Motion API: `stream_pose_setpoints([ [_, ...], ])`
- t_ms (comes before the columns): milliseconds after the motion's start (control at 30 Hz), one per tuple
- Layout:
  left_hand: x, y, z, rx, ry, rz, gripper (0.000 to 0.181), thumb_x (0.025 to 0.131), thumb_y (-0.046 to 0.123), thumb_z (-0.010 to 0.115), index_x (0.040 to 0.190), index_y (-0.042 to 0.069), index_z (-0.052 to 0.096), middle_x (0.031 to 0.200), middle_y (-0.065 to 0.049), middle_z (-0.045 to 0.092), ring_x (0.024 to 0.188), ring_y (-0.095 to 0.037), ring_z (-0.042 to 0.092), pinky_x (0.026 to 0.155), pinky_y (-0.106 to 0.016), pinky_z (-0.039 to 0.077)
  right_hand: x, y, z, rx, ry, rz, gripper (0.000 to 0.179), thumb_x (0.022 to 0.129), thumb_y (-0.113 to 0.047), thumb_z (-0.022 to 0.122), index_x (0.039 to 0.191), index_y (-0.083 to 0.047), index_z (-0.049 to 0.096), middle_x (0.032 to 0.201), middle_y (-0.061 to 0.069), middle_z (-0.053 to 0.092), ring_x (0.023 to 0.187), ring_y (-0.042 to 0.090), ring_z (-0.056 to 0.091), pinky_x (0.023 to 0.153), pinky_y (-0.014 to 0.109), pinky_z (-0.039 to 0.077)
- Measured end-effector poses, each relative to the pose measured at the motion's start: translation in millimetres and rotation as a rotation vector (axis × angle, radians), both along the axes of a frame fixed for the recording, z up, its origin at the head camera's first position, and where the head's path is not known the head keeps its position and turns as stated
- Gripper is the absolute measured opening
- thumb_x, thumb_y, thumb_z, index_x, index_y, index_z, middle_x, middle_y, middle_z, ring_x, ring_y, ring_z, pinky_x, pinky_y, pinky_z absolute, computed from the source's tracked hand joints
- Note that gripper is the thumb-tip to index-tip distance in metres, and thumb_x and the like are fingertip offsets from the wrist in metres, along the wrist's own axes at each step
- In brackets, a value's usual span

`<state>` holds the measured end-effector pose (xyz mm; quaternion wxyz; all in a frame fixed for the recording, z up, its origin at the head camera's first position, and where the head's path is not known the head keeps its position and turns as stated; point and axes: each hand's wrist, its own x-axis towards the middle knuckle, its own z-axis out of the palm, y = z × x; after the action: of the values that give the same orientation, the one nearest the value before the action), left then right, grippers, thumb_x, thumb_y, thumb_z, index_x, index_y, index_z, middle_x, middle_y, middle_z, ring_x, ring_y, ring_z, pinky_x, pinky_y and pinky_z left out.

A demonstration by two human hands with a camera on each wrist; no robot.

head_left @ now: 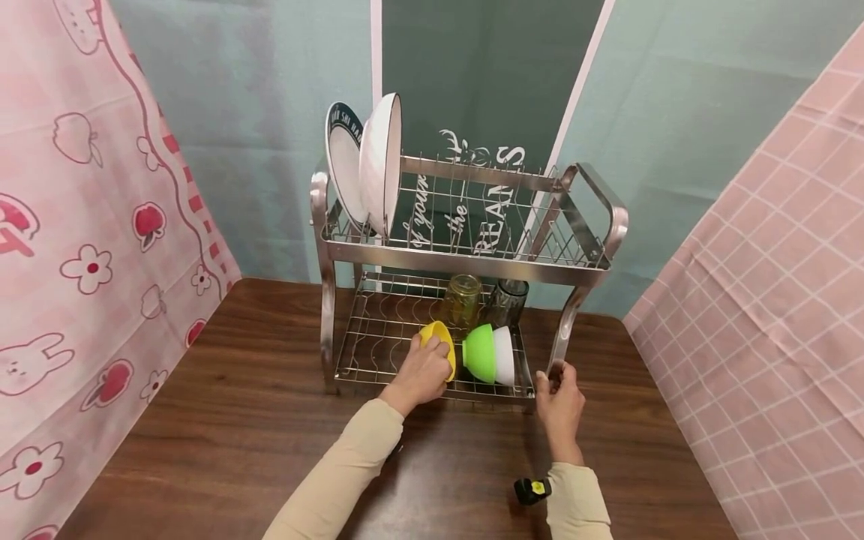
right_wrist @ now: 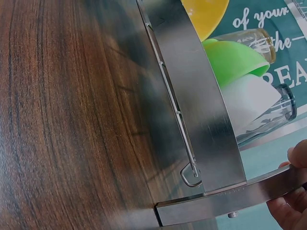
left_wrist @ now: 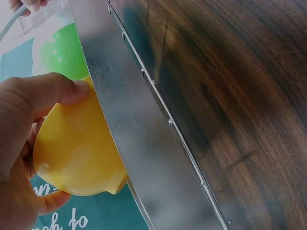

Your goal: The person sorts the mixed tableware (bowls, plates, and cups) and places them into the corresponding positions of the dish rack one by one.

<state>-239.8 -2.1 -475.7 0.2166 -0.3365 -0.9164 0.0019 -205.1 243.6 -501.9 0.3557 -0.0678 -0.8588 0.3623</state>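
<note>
My left hand [head_left: 427, 369] grips a yellow bowl [left_wrist: 81, 148] on the lower shelf of a metal dish rack [head_left: 466, 264]. Its thumb and fingers pinch the bowl, which stands on its side with the opening turned toward the green bowl [head_left: 480, 354]. That green bowl is nested against a white bowl [head_left: 504, 356], both on their sides to the right. Around the rack's front right leg [right_wrist: 230, 196], my right hand [head_left: 562, 401] curls its thumb and fingers, low down near the shelf.
A yellowish glass [head_left: 463, 298] and a dark glass [head_left: 508, 301] stand behind the bowls. On the upper shelf, a plate [head_left: 344, 154] and a large white bowl [head_left: 382, 161] lean upright at the left. A small black object [head_left: 529, 491] shows beside the right sleeve, over the wooden table [head_left: 223, 420].
</note>
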Motion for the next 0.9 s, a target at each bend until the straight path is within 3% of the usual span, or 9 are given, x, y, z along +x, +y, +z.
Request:
stream_pose_setpoints([
  [367, 1.9, 6.0, 2.1, -0.007, 0.083, 0.004, 0.007, 0.075, 0.015, 0.068, 0.068, 0.017, 0.069, 0.086, -0.001, 0.054, 0.088, -0.021, 0.048, 0.08, -0.049, 0.037, 1.6, 2.1, 2.2, -0.002, -0.024, -0.008, 0.029, 0.081, -0.003, 0.068, 0.106, 0.001, 0.054, 0.082, 0.021, 0.064, 0.068, 0.033, 0.058, 0.064, 0.047, 0.043],
  [900, 6.0, 14.2, 6.6, -0.118, 0.046, 0.033, 0.008, 0.072, 0.015, 0.071, 0.07, 0.023, 0.07, 0.093, -0.001, 0.054, 0.092, -0.023, 0.044, 0.084, -0.051, 0.034, -0.6, 0.4, 3.3, 0.004, -0.02, -0.014, 0.028, 0.08, -0.003, 0.069, 0.104, 0.0, 0.055, 0.079, 0.018, 0.063, 0.066, 0.031, 0.058, 0.063, 0.046, 0.043],
])
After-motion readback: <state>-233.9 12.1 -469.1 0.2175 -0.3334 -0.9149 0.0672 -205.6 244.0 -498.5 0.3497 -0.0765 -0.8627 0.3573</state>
